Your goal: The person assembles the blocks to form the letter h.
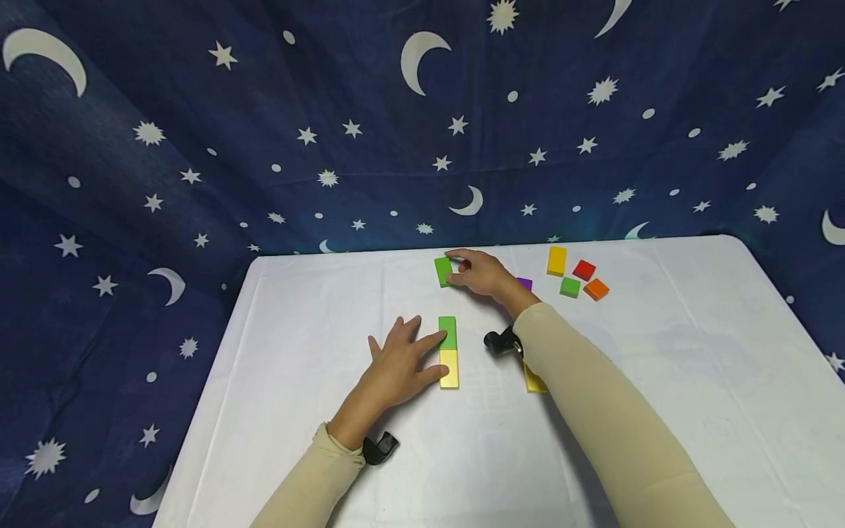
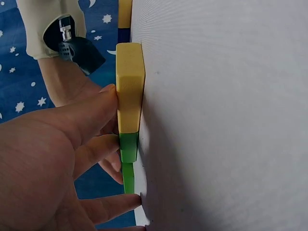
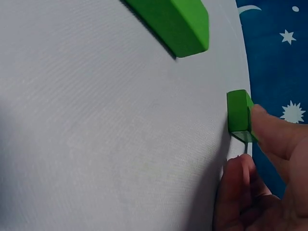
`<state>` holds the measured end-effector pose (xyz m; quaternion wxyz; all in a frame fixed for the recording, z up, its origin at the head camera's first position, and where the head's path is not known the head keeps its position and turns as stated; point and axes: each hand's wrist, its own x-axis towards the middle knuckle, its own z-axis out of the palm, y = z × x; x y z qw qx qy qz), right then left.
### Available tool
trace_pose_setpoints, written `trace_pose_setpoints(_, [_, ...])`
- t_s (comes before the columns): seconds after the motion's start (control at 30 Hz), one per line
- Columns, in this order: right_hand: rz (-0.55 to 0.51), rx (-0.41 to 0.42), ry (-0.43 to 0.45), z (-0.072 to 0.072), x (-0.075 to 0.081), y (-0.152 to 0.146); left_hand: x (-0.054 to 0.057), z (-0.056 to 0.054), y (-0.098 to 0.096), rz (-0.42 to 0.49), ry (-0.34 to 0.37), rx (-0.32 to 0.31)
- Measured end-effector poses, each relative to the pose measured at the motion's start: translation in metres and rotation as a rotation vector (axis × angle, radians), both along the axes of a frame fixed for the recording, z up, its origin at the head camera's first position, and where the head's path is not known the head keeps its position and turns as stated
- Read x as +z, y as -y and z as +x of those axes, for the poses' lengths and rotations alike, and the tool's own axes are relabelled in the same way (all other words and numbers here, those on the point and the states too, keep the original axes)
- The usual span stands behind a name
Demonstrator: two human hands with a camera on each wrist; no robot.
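My left hand point(image 1: 394, 370) has its fingers spread over the table. The thumb touches the side of a yellow block point(image 1: 449, 370), and the index finger rests at a green block point(image 1: 447, 330) set end to end with it. Farther back, my right hand point(image 1: 483, 273) holds a second green block point(image 1: 442, 272) between thumb and index finger, the other fingers curled. From the right wrist, the thumb lies against this held green block point(image 3: 238, 110), close over the cloth. The left wrist view shows the yellow block point(image 2: 130, 86) and the green one point(image 2: 128, 147) in line.
Right of my right hand lie a yellow block point(image 1: 557, 261), a red one point(image 1: 584, 270), a small green one point(image 1: 571, 287) and an orange one point(image 1: 596, 289). A purple block point(image 1: 524, 284) and another yellow block point(image 1: 535, 380) are partly hidden by my right arm. A starry curtain point(image 1: 370, 198) hangs behind the table.
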<state>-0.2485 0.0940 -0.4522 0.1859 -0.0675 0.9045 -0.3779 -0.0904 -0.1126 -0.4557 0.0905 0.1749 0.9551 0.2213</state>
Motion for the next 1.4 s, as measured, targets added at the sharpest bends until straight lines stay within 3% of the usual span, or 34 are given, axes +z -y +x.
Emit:
trace_pose_setpoints(0.4, [-0.022, -0.042, 0.013, 0.001, -0.001, 0.0, 0.0, -0.001, 0.0, -0.013, 0.018, 0.001])
trace_pose_setpoints(0.83, [-0.197, -0.094, 0.025, 0.007, -0.006, -0.007, 0.001, -0.001, -0.001, -0.047, 0.009, 0.001])
trace_pose_setpoints(1.07, [-0.216, -0.092, 0.017, 0.007, -0.008, -0.008, 0.003, 0.0, -0.002, -0.064, -0.038, -0.002])
trace_pose_setpoints(1.2, [-0.213, -0.092, 0.018, 0.008, -0.008, -0.009, 0.001, -0.002, 0.0, -0.05, -0.103, -0.033])
trace_pose_setpoints(1.4, [-0.206, -0.086, 0.016, 0.007, -0.008, -0.009, -0.007, -0.009, 0.004, 0.029, -0.172, -0.084])
